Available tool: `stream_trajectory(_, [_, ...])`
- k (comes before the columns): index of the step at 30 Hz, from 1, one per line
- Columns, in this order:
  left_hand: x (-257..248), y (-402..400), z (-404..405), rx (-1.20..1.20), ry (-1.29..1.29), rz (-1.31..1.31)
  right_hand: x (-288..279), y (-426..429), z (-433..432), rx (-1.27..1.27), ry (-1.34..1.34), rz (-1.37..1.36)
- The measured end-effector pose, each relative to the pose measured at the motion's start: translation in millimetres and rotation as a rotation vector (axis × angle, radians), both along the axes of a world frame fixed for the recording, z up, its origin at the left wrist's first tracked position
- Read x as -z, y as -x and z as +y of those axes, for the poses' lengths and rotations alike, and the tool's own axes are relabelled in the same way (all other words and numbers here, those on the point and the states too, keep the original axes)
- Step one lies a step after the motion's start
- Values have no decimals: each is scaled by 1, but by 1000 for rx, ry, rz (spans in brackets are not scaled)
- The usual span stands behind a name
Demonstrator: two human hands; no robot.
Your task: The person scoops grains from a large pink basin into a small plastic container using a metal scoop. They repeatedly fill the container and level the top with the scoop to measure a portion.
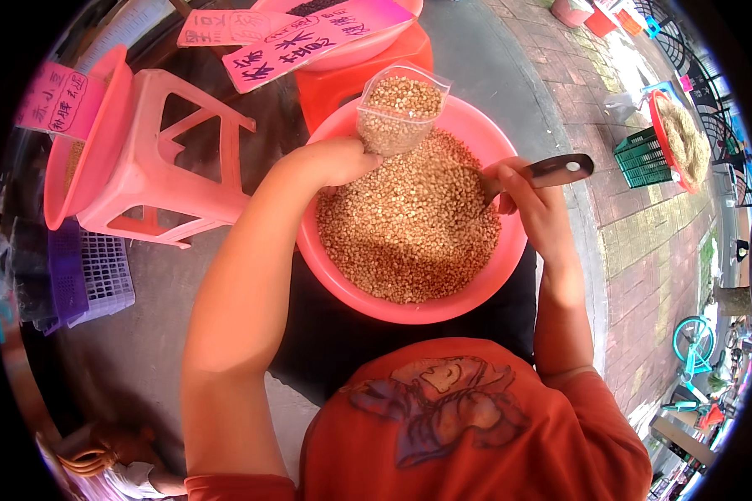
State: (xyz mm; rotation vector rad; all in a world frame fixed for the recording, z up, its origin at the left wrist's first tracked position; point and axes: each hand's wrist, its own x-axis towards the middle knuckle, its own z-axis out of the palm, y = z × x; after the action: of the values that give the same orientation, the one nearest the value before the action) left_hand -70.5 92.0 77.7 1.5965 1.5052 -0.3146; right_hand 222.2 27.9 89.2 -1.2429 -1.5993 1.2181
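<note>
A wide pink plastic basin [413,313] rests on my lap, filled with small tan grains [401,225]. At its far side my left hand [341,160] grips a clear plastic bag [404,116] that stands upright, its mouth open and its lower part full of the same grains. My right hand [529,200] is over the basin's right rim, closed around a metal scoop or spoon with a dark handle [561,170]. The scoop's head is pushed into the grains, so most of it is hidden.
A pink plastic stool [169,163] stands left, beside a tilted pink basin [94,150]. Handwritten pink cards [313,44] lie over another basin on a red stool [363,69]. Purple and white crates [106,269] are lower left. Right, a green crate [642,160] holds a basin; a person [131,463] is lower left.
</note>
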Motion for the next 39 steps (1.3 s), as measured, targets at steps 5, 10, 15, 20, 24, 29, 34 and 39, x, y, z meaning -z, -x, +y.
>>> stream_trajectory(5, [6, 1, -1, 143, -176, -42, -47, 8, -7, -153, -343, -205])
stream_trajectory(10, [29, 9, 0, 212, -293, -99, -63, -19, -23, -205, -340, -508])
stream_trajectory(15, [28, 5, -2, 153, -245, -117, -55, -13, -25, -262, -80, -588])
stream_trajectory(20, [8, -6, -4, 81, -244, -180, 0, 9, -14, -113, 107, -443])
stream_trajectory(24, [7, -6, -5, 158, -286, -129, 10, 9, -12, -28, 193, -157])
stream_trajectory(29, [49, 2, 8, 98, -404, -254, -14, 9, -9, -6, 117, 159])
stream_trajectory(34, [31, 1, -2, 113, -408, -182, -51, -20, -26, -94, 189, 30])
stream_trajectory(39, [6, -5, -10, 140, -303, 22, -25, -22, -33, -252, 514, -45])
